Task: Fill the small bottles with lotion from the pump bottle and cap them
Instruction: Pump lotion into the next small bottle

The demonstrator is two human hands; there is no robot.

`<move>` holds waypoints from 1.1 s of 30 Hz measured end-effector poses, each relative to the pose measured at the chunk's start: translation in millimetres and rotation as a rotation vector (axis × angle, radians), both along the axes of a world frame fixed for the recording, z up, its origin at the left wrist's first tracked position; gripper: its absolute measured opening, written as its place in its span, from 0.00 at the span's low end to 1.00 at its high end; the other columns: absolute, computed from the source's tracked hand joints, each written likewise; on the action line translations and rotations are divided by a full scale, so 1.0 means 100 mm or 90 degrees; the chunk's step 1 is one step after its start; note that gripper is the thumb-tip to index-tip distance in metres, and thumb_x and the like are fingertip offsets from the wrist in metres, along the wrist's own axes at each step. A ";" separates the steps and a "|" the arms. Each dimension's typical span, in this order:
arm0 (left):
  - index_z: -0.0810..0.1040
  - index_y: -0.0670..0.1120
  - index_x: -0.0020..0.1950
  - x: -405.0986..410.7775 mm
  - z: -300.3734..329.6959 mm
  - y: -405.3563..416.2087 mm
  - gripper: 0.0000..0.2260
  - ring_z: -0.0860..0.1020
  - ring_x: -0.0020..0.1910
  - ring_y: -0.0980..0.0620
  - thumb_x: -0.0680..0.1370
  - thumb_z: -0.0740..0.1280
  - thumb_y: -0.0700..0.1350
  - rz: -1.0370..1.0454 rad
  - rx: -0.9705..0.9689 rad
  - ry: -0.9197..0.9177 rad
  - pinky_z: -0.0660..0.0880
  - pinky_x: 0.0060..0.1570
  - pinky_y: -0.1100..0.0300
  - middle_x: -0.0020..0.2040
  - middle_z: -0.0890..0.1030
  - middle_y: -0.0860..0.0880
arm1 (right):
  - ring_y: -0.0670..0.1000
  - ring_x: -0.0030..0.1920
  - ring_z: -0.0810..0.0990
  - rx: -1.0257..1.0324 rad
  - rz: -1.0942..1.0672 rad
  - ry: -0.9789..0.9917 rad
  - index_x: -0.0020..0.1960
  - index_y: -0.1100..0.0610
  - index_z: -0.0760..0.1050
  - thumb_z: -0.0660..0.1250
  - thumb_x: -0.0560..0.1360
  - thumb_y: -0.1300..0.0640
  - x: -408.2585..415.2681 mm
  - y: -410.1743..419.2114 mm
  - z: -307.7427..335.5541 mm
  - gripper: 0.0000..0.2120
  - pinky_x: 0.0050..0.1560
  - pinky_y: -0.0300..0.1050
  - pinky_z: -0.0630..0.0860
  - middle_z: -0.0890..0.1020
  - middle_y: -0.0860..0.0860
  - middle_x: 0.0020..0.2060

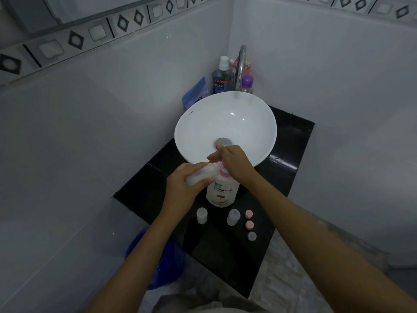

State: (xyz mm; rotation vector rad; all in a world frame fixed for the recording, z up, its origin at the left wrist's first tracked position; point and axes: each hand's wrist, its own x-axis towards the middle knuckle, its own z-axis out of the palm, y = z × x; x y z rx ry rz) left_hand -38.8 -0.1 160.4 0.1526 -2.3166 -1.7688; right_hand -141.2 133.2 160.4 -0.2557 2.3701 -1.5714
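My left hand grips one small translucent bottle, tilted so its mouth sits right at the pink spout of the pump bottle, which stands on the black counter against the near rim of the white basin. My right hand rests on top of the pump head, palm down, fingers loosely bent over it, ready to press. I judge this is the first fill, or near it: whether any lotion is already inside the held bottle I cannot tell. Two more small bottles stand uncapped on the counter just in front of the pump bottle, and both look empty to me. Beside the right-hand one lie three loose caps, two pink and one pale, none fitted yet. So by my reckoning every bottle is still waiting to be capped, and at least two to be filled
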 end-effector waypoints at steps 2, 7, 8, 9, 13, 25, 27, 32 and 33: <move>0.79 0.42 0.60 0.01 -0.02 0.00 0.19 0.78 0.55 0.52 0.70 0.74 0.40 0.001 -0.001 -0.019 0.76 0.52 0.66 0.55 0.79 0.45 | 0.49 0.43 0.81 0.007 -0.002 -0.004 0.47 0.62 0.82 0.52 0.81 0.53 0.04 0.00 -0.02 0.23 0.49 0.43 0.73 0.85 0.58 0.44; 0.79 0.41 0.60 0.01 0.05 0.01 0.18 0.78 0.55 0.51 0.70 0.74 0.38 0.003 0.029 -0.015 0.76 0.51 0.67 0.55 0.80 0.43 | 0.56 0.43 0.81 0.035 0.034 -0.019 0.45 0.60 0.83 0.54 0.80 0.51 0.00 0.03 0.09 0.21 0.57 0.54 0.74 0.85 0.58 0.43; 0.79 0.40 0.59 0.01 0.08 0.01 0.18 0.79 0.54 0.53 0.70 0.74 0.38 0.002 0.038 -0.006 0.76 0.50 0.69 0.55 0.80 0.43 | 0.49 0.43 0.80 0.034 0.044 -0.007 0.45 0.60 0.83 0.54 0.80 0.52 -0.03 0.04 0.12 0.21 0.58 0.47 0.74 0.85 0.53 0.41; 0.80 0.40 0.59 0.01 0.09 0.01 0.18 0.79 0.53 0.54 0.70 0.74 0.38 0.001 0.041 0.002 0.75 0.49 0.71 0.54 0.80 0.44 | 0.43 0.43 0.79 0.034 0.045 -0.005 0.45 0.60 0.83 0.54 0.80 0.52 -0.05 0.04 0.14 0.21 0.57 0.41 0.72 0.84 0.51 0.40; 0.80 0.41 0.59 0.00 0.08 0.01 0.18 0.78 0.53 0.53 0.70 0.75 0.39 0.004 0.028 0.001 0.74 0.49 0.72 0.54 0.80 0.45 | 0.41 0.40 0.78 0.030 0.001 0.002 0.44 0.60 0.84 0.53 0.81 0.54 -0.02 0.03 0.07 0.22 0.45 0.34 0.69 0.84 0.50 0.37; 0.80 0.40 0.58 -0.04 0.10 -0.01 0.19 0.78 0.53 0.53 0.68 0.75 0.37 0.008 0.040 0.003 0.74 0.49 0.72 0.54 0.80 0.44 | 0.43 0.42 0.79 0.023 0.009 -0.005 0.44 0.59 0.84 0.55 0.80 0.52 -0.02 0.03 0.15 0.21 0.52 0.43 0.71 0.83 0.48 0.37; 0.80 0.41 0.58 -0.04 0.09 -0.02 0.19 0.78 0.54 0.53 0.68 0.75 0.38 0.002 0.032 0.003 0.75 0.51 0.70 0.55 0.80 0.44 | 0.53 0.35 0.79 0.024 -0.006 -0.015 0.43 0.58 0.84 0.54 0.80 0.50 0.02 0.03 0.14 0.22 0.45 0.50 0.73 0.84 0.56 0.37; 0.80 0.43 0.59 -0.02 0.00 0.00 0.19 0.77 0.56 0.51 0.69 0.75 0.39 -0.001 0.024 -0.040 0.76 0.53 0.64 0.55 0.79 0.46 | 0.71 0.48 0.77 0.047 -0.009 -0.043 0.43 0.57 0.81 0.52 0.80 0.47 0.09 0.01 0.09 0.23 0.48 0.64 0.76 0.80 0.69 0.46; 0.80 0.43 0.59 -0.02 -0.01 0.00 0.19 0.77 0.56 0.51 0.69 0.75 0.39 0.000 0.027 -0.044 0.76 0.53 0.65 0.55 0.79 0.46 | 0.70 0.49 0.77 0.052 -0.008 -0.045 0.43 0.58 0.81 0.52 0.80 0.48 0.09 0.01 0.08 0.23 0.49 0.63 0.76 0.80 0.68 0.47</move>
